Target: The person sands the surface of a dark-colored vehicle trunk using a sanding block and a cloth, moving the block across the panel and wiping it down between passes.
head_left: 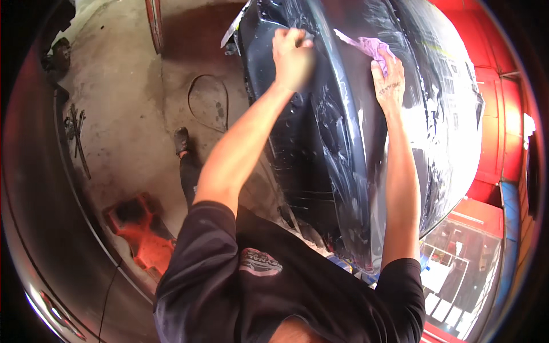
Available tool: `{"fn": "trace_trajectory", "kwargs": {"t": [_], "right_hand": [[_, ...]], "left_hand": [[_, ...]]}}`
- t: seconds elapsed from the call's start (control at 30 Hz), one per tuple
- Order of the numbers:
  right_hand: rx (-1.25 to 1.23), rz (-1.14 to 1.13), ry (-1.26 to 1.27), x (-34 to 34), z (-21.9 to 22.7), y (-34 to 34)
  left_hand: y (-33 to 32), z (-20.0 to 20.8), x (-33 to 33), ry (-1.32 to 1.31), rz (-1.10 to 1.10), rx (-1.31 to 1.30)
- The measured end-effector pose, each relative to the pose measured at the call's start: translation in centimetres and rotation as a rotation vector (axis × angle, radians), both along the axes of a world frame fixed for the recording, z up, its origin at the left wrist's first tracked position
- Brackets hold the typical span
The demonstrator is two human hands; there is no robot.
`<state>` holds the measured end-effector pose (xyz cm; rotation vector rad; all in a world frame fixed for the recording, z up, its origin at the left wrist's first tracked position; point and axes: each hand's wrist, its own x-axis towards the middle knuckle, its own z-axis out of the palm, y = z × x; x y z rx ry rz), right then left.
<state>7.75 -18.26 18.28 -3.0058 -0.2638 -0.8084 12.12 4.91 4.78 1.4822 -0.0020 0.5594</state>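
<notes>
A dark car body panel [343,171] with whitish wet smears and streaks spreads out in front of me, a ridge running along its length. Over the panel's left face, my left hand [291,60] is closed, its fingers curled in. A bit of something greyish shows at the fingertips, too little to name. My right hand [390,86] lies on the upper surface beyond the ridge, pressing a crumpled light purple cloth [374,48] under its fingers. Both arms are stretched forward, the hands apart from each other.
Another dark car [43,200] stands close on my left. On the concrete floor [131,103] are a red and black object [146,234] and a looped dark cable [227,94]. A red wall [494,114] and a glass-topped case [454,268] are on the right.
</notes>
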Motion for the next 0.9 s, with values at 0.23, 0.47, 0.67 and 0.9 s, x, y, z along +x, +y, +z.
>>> {"fn": "trace_trajectory", "kwargs": {"t": [0.23,0.47,0.67,0.9], "right_hand": [[-0.008,-0.017,-0.025,-0.8,0.0,-2.1],[-0.013,0.004,-0.016,0.1,-0.3,-0.7],[-0.031,-0.056,-0.025,-0.9,0.5,-1.9],[0.004,-0.001,-0.038,0.3,-0.2,-0.9]], "left_hand": [[-3.7,0.7,-12.1,-0.130,-0.210,-0.167],[0.0,1.5,-2.7,-0.008,-0.154,-0.108],[-3.5,1.3,-12.5,-0.128,-0.242,-0.078],[-0.7,1.5,-5.9,0.024,-0.138,-0.016]]}}
